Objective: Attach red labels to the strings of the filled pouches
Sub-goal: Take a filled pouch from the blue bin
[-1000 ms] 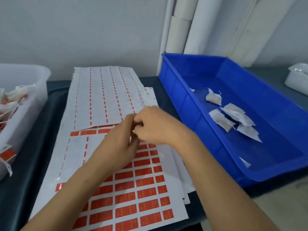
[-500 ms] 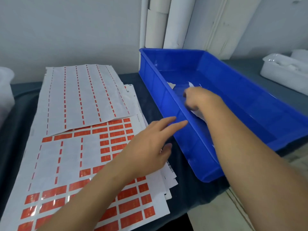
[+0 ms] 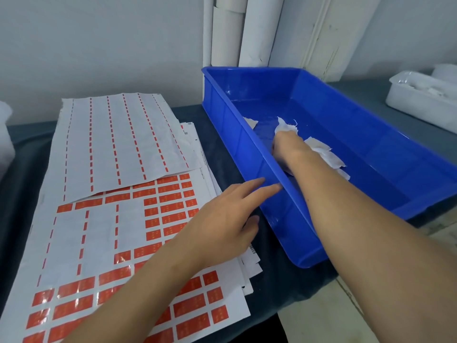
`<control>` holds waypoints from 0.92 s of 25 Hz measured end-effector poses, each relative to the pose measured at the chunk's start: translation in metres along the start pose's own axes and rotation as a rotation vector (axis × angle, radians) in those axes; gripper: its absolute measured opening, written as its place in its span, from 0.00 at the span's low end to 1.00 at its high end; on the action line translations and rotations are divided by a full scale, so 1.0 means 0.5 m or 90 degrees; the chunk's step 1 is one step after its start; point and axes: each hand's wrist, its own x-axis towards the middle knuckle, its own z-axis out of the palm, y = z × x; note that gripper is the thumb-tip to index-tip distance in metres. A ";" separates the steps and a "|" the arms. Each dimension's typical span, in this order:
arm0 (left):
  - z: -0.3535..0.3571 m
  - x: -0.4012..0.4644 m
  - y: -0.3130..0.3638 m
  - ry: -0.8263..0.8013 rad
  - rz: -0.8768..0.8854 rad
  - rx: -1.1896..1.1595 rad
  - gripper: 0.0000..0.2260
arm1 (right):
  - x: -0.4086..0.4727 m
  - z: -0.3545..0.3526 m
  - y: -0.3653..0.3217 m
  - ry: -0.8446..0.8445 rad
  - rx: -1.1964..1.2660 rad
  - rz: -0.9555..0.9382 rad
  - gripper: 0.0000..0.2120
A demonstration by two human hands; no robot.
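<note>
My right hand (image 3: 289, 147) reaches into the blue bin (image 3: 366, 134), its fingers curled down round a white filled pouch (image 3: 285, 126) whose string sticks up past the knuckles. More white pouches (image 3: 321, 151) lie under and beside my wrist, and one (image 3: 251, 122) lies by the bin's left wall. My left hand (image 3: 222, 219) hovers flat with straight fingers over the right edge of the sheet of red labels (image 3: 168, 209), fingertips close to the bin's rim and holding nothing.
A used label sheet (image 3: 118, 139) with only thin red strips overlaps the top of the stack. A white tray (image 3: 420, 100) sits at the far right, a white tub's edge (image 3: 5, 134) at the far left. White rolls (image 3: 232, 33) lean behind the bin.
My hands were together over the label sheet a second ago. The right hand has since gone into the blue bin onto a pouch, and the left has opened and drifted toward the bin's rim.
</note>
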 end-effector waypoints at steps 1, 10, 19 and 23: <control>0.000 -0.001 0.000 -0.004 -0.001 -0.003 0.32 | 0.001 -0.005 -0.004 -0.013 -0.022 -0.011 0.17; -0.002 -0.006 0.004 -0.013 -0.012 -0.015 0.33 | -0.005 0.002 0.004 -0.089 -0.099 -0.018 0.16; -0.004 -0.008 0.002 -0.019 -0.017 -0.006 0.33 | -0.031 -0.049 -0.034 -0.083 -0.094 0.059 0.49; -0.002 -0.014 0.000 -0.021 -0.019 -0.005 0.33 | -0.035 -0.049 -0.012 0.055 -0.062 0.013 0.06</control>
